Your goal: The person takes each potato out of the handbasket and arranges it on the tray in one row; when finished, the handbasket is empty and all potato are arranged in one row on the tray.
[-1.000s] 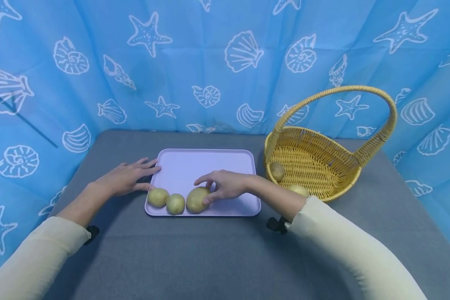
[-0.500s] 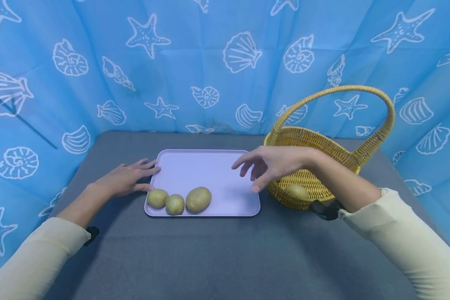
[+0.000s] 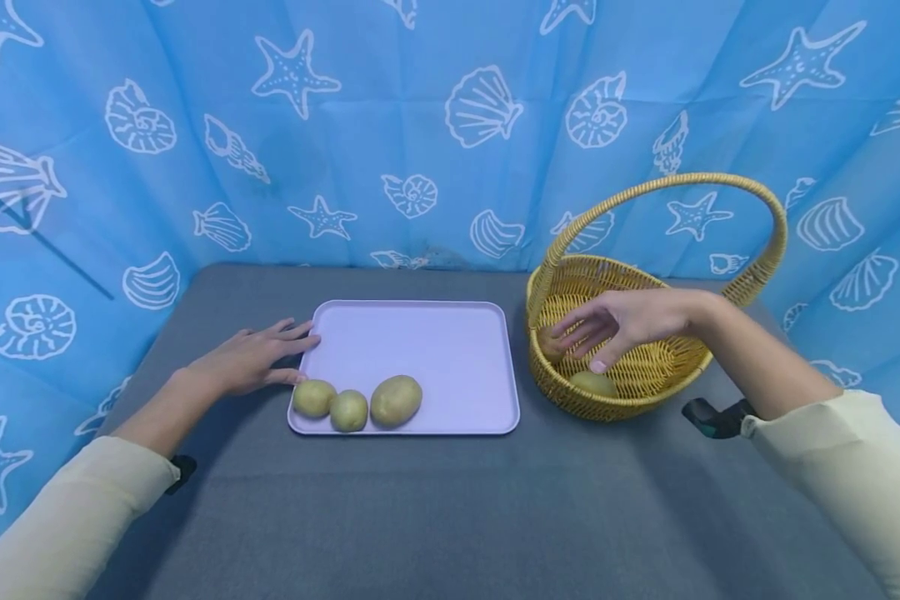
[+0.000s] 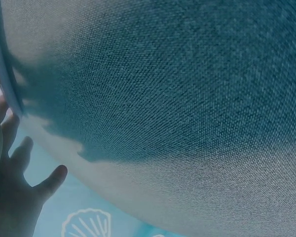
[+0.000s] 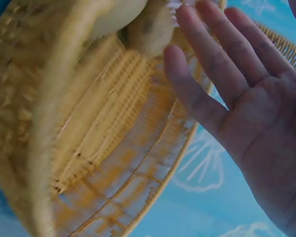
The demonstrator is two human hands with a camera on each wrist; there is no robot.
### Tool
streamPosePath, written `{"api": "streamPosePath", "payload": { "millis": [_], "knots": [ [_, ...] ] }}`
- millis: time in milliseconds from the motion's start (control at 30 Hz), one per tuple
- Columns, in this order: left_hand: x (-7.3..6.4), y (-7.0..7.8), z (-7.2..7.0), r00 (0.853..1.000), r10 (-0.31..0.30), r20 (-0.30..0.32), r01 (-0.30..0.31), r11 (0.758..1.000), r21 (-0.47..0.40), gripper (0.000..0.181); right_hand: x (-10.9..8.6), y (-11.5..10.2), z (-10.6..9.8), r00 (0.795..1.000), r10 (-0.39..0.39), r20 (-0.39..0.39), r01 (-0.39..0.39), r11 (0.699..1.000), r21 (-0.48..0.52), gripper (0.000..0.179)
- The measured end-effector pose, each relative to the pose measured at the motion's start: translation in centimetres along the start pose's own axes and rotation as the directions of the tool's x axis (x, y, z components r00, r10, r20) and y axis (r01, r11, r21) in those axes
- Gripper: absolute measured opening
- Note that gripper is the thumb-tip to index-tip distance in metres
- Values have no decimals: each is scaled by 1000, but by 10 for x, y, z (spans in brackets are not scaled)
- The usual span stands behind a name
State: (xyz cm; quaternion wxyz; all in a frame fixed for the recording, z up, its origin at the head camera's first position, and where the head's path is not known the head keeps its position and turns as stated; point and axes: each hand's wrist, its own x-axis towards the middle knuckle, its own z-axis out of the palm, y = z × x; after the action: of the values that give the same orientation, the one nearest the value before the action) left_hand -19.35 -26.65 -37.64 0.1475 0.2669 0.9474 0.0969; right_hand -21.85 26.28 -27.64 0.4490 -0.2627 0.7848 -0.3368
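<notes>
Three potatoes lie along the front edge of a pale lilac tray (image 3: 450, 350): one in the left corner (image 3: 315, 398), a small round one (image 3: 348, 411) and a larger oval one (image 3: 396, 400). My left hand (image 3: 258, 358) rests at the tray's left edge, fingers spread. Over the yellow wicker basket (image 3: 656, 387) is my right hand (image 3: 630, 321), fingers loosely bent and holding nothing. Below its thumb sits a potato (image 3: 594, 383); another potato (image 3: 549, 343) is partly hidden by the fingertips. In the right wrist view, two potatoes (image 5: 150, 29) show beside the fingers.
The basket's tall arched handle (image 3: 671, 179) rises over the right forearm. A grey cloth (image 3: 420, 517) covers the table. Behind it hangs a blue curtain (image 3: 390, 125) with white shell and starfish prints.
My right hand has left the large potato on the tray and moved right, over the basket. The left hand has stayed at the tray's left edge.
</notes>
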Motion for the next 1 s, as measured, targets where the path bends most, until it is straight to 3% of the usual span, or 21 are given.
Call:
{"api": "streamPosePath", "payload": {
  "millis": [200, 400, 567, 800, 1000],
  "knots": [
    [1, -1, 0, 1000, -3, 2, 3, 1000, 3, 78, -11, 17, -7, 990, 125, 58, -127, 992, 26, 67],
    [1, -1, 0, 1000, -5, 1, 5, 1000, 7, 78, -13, 31, -11, 973, 198, 117, -212, 971, 114, 68],
    [2, 0, 0, 1000, -2, 2, 2, 1000, 7, 78, -10, 38, -9, 956, 255, 143, -274, 953, 130, 68],
    [3, 0, -1, 1000, -4, 2, 4, 1000, 12, 77, 0, 40, -4, 935, 312, 168, -334, 934, 128, 67],
    [3, -1, 0, 1000, -7, 9, 7, 1000, 16, 77, 7, 36, -3, 927, 328, 180, -346, 935, 79, 68]
  ]
}}
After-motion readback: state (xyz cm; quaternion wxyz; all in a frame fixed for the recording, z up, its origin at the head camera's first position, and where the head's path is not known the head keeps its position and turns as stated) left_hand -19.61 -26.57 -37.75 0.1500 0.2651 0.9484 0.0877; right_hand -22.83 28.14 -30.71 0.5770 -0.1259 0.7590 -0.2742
